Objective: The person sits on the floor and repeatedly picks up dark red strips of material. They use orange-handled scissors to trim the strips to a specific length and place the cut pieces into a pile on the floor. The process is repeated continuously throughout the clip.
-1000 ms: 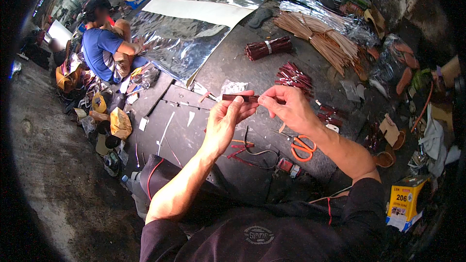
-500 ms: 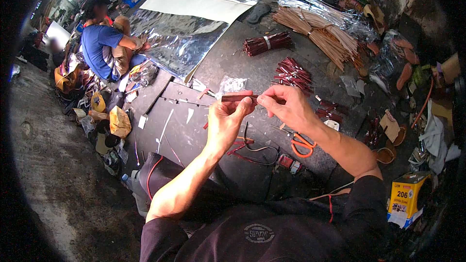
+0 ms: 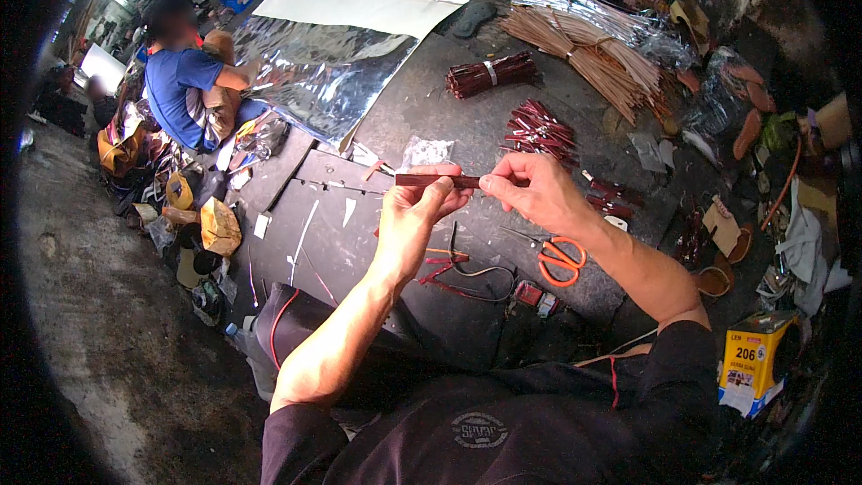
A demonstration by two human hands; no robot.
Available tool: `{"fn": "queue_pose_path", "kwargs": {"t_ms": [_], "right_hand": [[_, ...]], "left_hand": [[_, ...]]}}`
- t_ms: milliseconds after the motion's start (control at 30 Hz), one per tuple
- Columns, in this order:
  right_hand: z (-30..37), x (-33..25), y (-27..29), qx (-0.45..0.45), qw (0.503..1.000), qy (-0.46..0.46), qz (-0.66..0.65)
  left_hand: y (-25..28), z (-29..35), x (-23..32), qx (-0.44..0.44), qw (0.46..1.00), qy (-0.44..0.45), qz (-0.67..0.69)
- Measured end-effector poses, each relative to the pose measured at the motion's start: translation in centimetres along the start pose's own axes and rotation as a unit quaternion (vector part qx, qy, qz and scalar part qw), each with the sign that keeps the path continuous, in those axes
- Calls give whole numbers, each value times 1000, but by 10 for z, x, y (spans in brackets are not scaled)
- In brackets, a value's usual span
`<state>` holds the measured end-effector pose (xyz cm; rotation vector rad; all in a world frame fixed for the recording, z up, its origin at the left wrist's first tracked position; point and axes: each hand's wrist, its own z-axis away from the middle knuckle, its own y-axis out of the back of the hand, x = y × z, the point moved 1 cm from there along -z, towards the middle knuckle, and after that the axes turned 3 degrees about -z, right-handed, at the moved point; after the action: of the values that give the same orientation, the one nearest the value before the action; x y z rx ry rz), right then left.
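Before me my left hand [image 3: 409, 216] and my right hand [image 3: 543, 193] hold a narrow dark red-brown strip [image 3: 416, 180] stretched level between them. The left thumb presses it against the fingers; at its right end the right thumb and forefinger pinch it. Just beyond the right hand is a loose heap of similar dark red strips [image 3: 539, 133]. Orange-handled scissors [image 3: 562, 262] lie below the right wrist. Red strips and a thin cord [image 3: 480, 295] lie between my forearms, beside a small red-and-white packet [image 3: 530, 295].
Farther off lie a tied dark red bundle [image 3: 492, 74], a sheaf of tan strips [image 3: 584, 49] and a shiny sheet [image 3: 314, 63]. A person in blue [image 3: 182, 81] sits at the far left. A yellow tin [image 3: 754, 350] stands at the right.
The strip has shifted slightly left and its dark face shows longer between my hands. Both hands keep their pinch. The seated person's hands have moved a little.
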<state>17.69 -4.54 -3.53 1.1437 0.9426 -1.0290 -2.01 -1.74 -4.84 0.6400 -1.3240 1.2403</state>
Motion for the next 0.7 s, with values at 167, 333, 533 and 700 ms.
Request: {"fn": "queue_pose_path", "kwargs": {"t_ms": [167, 333, 533, 700], "right_hand": [[-3, 4, 2, 2, 1000, 11, 15], [-7, 19, -1, -3, 999, 47, -6], [-15, 108, 28, 282, 934, 178, 127], [50, 242, 43, -206, 896, -105, 378]], "left_hand": [[0, -4, -2, -6, 998, -23, -62], [2, -7, -7, 11, 994, -37, -105], [7, -12, 10, 88, 990, -19, -112], [12, -16, 22, 123, 991, -21, -40]]}}
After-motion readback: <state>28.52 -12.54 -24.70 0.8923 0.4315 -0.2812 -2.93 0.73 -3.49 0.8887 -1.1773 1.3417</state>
